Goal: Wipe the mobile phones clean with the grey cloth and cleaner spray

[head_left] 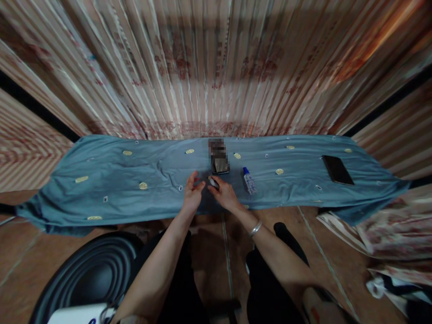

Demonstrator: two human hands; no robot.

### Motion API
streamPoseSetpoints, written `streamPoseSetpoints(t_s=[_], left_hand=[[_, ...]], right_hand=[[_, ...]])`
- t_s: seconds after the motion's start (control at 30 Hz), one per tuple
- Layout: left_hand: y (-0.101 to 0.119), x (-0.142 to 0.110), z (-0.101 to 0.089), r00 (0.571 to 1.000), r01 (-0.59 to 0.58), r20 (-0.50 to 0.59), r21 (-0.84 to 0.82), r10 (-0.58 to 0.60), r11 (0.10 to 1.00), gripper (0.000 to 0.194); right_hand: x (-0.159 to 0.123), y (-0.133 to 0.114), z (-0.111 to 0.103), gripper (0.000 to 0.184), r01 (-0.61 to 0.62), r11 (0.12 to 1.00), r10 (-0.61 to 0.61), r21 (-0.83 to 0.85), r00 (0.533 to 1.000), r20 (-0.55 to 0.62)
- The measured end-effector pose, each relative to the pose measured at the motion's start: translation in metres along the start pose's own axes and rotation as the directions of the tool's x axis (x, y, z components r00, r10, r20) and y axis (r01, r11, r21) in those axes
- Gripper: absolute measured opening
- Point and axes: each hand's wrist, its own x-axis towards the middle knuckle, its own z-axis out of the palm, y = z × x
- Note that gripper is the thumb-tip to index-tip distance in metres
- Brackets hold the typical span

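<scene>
My right hand (225, 194) is closed around a small pale, rounded object (213, 182), too small to name, over the front part of the blue cloth (162, 180). Just to the left is my left hand (193, 193), its fingers apart and nothing in it. Beyond both hands lies a dark rectangular item (221, 165), whose upper part is pixelated, so I cannot make out its kind. To the right of my right hand, a small clear bottle (250, 183) with a blue cap and blue print lies at a slant on the cloth.
A flat black rectangular item (337, 170) lies at the cloth's right end. Striped curtains (216, 67) hang behind the cloth-covered surface. Below left stands a round black ribbed object (94, 274), with a white item (77, 314) by it. Crumpled fabric (398, 288) is at lower right.
</scene>
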Motion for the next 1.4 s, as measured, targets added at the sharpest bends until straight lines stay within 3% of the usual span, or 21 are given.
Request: streamPoseSetpoints(t_s=[0.2,0.37,0.7,0.9,1.13,1.4], left_hand=[[-0.002,0.0,-0.007,1.0,-0.01,0.004,-0.04,0.01,0.999,0.05],[-0.002,-0.001,-0.008,1.0,-0.018,0.021,-0.03,0.018,0.999,0.048],[0.001,-0.007,-0.004,0.999,-0.012,0.049,-0.012,0.012,1.0,0.048],[0.001,-0.005,-0.001,0.996,-0.018,0.083,-0.033,0.02,0.999,0.048],[0.003,-0.004,0.0,0.994,-0.055,0.096,0.005,0.054,0.998,0.04],[0.008,-0.029,0.014,0.943,-0.143,0.305,0.014,0.132,0.99,0.016]], right_hand=[[0.011,0.004,0.025,0.051,0.186,0.981,-0.189,0.062,0.982,0.032],[0.01,0.016,0.031,0.051,0.304,0.951,-0.306,0.054,0.951,0.05],[-0.003,0.019,0.019,0.053,0.34,0.94,-0.338,-0.025,0.94,0.048],[-0.018,0.016,-0.001,0.051,0.354,0.927,-0.359,-0.128,0.933,-0.02],[-0.033,0.026,-0.036,0.046,0.253,0.945,-0.281,-0.207,0.953,-0.117],[-0.045,0.047,-0.065,0.044,0.181,0.954,-0.233,-0.24,0.949,-0.21]])
